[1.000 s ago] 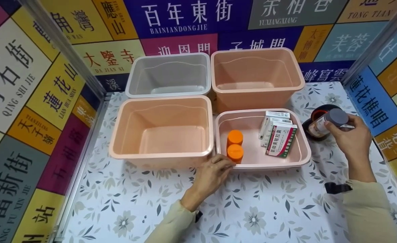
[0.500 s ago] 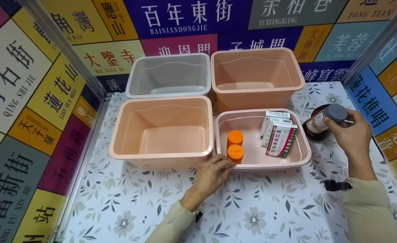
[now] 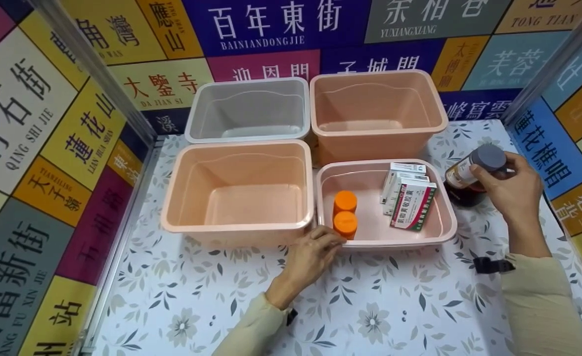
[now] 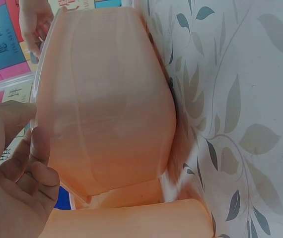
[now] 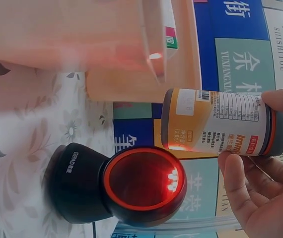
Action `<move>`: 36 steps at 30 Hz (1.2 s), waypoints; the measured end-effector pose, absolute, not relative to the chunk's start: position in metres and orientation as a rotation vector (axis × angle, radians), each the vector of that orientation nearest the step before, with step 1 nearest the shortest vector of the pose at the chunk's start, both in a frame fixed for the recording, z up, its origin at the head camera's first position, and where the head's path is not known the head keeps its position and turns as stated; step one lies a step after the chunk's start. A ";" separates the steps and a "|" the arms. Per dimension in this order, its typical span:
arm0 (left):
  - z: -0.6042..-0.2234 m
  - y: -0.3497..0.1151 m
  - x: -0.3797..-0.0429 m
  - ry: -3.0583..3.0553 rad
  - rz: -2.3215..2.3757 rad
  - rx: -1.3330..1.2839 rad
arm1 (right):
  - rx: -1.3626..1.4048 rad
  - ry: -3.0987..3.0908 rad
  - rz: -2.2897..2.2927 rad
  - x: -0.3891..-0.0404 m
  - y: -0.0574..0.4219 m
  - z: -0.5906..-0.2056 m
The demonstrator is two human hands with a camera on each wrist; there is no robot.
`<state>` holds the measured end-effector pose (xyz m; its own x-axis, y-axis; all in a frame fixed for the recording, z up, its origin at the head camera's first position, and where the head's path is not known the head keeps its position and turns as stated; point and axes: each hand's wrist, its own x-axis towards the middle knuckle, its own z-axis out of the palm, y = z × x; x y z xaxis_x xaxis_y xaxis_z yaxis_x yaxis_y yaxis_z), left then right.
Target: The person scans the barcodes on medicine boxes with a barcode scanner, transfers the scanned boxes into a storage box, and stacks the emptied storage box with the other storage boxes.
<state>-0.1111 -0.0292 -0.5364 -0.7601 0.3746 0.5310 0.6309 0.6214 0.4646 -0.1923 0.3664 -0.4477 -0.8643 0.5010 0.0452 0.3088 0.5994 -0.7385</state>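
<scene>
In the head view my right hand [image 3: 515, 185] grips a vitamin bottle [image 3: 461, 173] by its grey lid end. The bottle is tilted over a black barcode scanner [image 3: 466, 195], partly hidden beneath it. In the right wrist view the bottle's label [image 5: 231, 114] shows beside the scanner's red-lit window [image 5: 144, 178], apart from it. My left hand [image 3: 313, 252] pinches the near-left rim of the pale pink bin [image 3: 397, 244]. That bin contains two orange-capped bottles [image 3: 345, 221] and several medicine boxes [image 3: 412, 205]. The left wrist view has thumb and fingers at the rim [image 4: 34, 116].
A peach bin [image 3: 251, 207] stands left of the pale pink one. Behind them are a grey bin [image 3: 246, 138] and another peach bin [image 3: 375, 148]. Sign-printed walls [image 3: 266, 24] enclose the flower-patterned table [image 3: 370, 306] at the back and sides.
My right hand has lifted the bottle slightly and shifted it away from me and a little left, turning its label. My left hand stays on the bin's rim.
</scene>
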 end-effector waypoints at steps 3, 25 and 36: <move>-0.537 -0.029 -0.111 -2.453 -0.934 -0.807 | -0.664 -2.584 1.131 -0.195 0.364 -0.445; -0.537 -0.030 -0.111 -2.482 -0.997 -0.812 | -0.518 -2.531 1.201 -0.211 0.349 -0.429; -0.537 -0.029 -0.111 -2.499 -1.001 -0.797 | -0.456 -2.525 1.147 -0.228 0.341 -0.422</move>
